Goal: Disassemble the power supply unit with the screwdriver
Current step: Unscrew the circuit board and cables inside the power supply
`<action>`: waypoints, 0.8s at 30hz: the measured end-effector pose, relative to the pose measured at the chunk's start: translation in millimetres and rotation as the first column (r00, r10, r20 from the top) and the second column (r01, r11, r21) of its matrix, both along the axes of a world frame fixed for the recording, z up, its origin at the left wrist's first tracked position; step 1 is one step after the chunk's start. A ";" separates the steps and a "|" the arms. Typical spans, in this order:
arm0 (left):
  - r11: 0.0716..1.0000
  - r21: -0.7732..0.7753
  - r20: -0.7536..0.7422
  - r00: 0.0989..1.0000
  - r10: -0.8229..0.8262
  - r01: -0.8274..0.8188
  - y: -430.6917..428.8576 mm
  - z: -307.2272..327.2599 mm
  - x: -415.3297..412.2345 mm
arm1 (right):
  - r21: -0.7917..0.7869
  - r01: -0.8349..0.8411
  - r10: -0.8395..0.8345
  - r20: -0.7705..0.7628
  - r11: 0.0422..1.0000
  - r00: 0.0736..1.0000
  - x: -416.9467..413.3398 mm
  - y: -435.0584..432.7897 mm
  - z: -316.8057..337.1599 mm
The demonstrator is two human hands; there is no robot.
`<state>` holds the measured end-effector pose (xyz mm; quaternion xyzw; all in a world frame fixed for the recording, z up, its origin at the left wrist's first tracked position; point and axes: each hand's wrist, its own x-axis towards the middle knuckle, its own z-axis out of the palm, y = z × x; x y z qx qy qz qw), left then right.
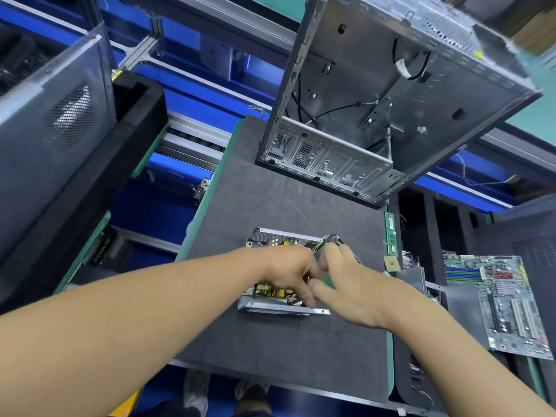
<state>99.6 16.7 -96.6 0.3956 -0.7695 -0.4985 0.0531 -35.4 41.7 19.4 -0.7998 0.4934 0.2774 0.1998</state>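
The power supply unit [279, 309] lies open on the dark mat [270, 356], its circuit board and coils showing inside the metal shell. My left hand [288, 270] reaches over it with fingers curled down at the near right corner; what they pinch is hidden. My right hand [355, 288] meets it from the right and grips the green-handled screwdriver [330, 283], whose shaft and tip are hidden between the two hands. A bundle of yellow and black cables [329, 239] comes out at the unit's far right corner.
An emptied computer case [346, 85] stands open at the mat's far end. A motherboard [496, 296] lies on the right, with a RAM stick [390, 236] along the mat's right edge. Another grey case [45, 130] stands on the left. Blue conveyor frames run behind.
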 end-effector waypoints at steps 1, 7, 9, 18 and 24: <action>1.000 -0.004 0.021 1.000 0.011 -0.011 -1.2 -0.3 1.1 | 0.005 0.077 -0.077 -0.021 0.997 0.997 -3.2 -1.0 2.5; 0.998 -0.059 0.040 0.999 0.018 -0.015 -5.7 5.7 -3.8 | -0.046 -0.021 0.012 -0.191 0.999 0.982 -3.1 -1.1 2.2; 1.000 0.009 0.033 0.999 -0.015 0.015 -7.3 8.1 -0.9 | -0.035 0.018 -0.022 -0.131 0.999 0.991 -0.7 0.6 -0.2; 0.992 0.089 -0.031 0.996 -0.087 0.090 -15.7 12.6 0.7 | 0.158 0.015 -0.004 -0.072 0.987 0.997 -7.6 -2.2 7.8; 0.999 0.018 -0.056 0.997 -0.044 0.045 -10.1 8.2 -2.9 | 0.019 0.104 -0.100 -0.152 0.994 0.983 -7.8 7.9 5.4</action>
